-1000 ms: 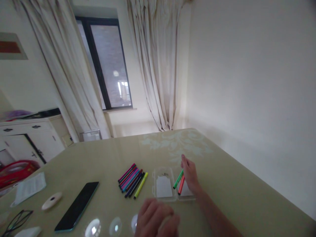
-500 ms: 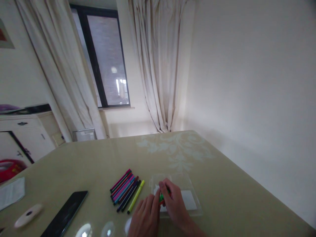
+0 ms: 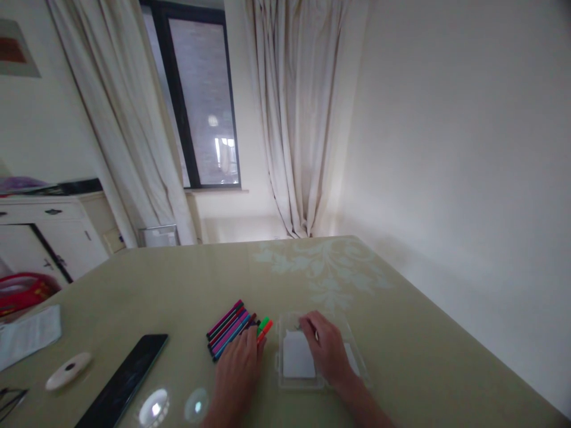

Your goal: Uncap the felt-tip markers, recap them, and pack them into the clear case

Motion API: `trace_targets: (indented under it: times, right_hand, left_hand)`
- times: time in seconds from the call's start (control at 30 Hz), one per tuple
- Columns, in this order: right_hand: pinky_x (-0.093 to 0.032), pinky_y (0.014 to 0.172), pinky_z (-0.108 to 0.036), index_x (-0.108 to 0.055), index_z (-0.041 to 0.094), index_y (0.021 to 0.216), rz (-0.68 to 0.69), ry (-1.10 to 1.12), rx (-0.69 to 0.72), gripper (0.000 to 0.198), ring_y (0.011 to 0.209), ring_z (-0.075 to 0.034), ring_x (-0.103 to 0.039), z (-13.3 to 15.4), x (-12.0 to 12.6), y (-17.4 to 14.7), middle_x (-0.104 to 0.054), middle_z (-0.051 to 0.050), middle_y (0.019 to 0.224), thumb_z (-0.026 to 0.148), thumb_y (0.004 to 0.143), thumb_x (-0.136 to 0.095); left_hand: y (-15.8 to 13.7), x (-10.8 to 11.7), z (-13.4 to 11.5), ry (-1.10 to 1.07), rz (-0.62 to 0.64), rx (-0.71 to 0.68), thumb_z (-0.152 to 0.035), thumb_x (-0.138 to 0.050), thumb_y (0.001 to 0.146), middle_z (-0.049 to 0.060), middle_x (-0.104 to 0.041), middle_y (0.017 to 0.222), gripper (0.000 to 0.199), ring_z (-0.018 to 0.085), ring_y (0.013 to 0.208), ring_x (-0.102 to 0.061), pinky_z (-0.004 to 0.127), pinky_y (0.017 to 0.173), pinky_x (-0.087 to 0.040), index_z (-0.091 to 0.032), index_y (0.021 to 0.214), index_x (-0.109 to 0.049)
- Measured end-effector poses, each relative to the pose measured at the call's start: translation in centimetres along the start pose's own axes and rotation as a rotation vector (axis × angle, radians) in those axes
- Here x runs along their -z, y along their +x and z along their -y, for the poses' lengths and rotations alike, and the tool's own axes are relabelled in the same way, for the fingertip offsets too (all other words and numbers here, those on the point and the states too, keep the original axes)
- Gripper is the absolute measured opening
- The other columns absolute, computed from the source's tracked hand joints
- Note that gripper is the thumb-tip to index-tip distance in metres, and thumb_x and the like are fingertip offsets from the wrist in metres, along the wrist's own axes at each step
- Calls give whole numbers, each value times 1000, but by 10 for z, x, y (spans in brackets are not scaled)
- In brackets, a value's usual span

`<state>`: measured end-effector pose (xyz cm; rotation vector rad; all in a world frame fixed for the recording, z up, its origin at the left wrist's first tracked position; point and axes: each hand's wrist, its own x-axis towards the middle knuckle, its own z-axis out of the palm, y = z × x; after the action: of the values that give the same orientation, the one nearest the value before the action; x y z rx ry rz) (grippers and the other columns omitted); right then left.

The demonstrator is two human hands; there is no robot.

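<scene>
Fingers (image 3: 247, 343) of the left hand (image 3: 237, 365) bend over the pens (image 3: 227, 325) on the worktop (image 3: 178, 285), a green pen (image 3: 263, 325) and an orange pen (image 3: 266, 330) poking out beside them; their grip is hidden. The right hand (image 3: 328, 351) curls its fingers above the plastic box (image 3: 301, 385), their hold unclear.

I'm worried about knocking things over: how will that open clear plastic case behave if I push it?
The clear plastic case would probably slide easily, as the tabletop looks smooth and glossy. It seems light for its size, judging by its thin, see-through walls. Tipping looks unlikely, since it lies opened out flat.
</scene>
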<state>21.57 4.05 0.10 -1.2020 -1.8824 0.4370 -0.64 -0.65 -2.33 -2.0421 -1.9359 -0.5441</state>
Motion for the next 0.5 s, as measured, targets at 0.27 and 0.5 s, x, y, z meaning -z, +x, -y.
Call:
trace_targets:
  times: [0.27,0.5]
  right_hand:
    - [-46,87,-31,-68,23,91,77,-209,-94,14,98,-23,-64,-13,12,-4,-68,-6,98,31,95,-56]
    - [-46,90,-32,-68,22,93,152,-322,-72,12,100,-23,-63,-23,4,-10,-66,-6,102,22,93,-56]
  left_hand:
    - [-4,4,-6,32,124,77,-22,-47,101,5,-72,100,23,20,98,-68,29,83,-51,-21,110,-69]
    - [-7,3,-9,69,132,45,-20,-51,100,8,-69,110,25,20,99,-65,30,83,-52,-22,117,-68]
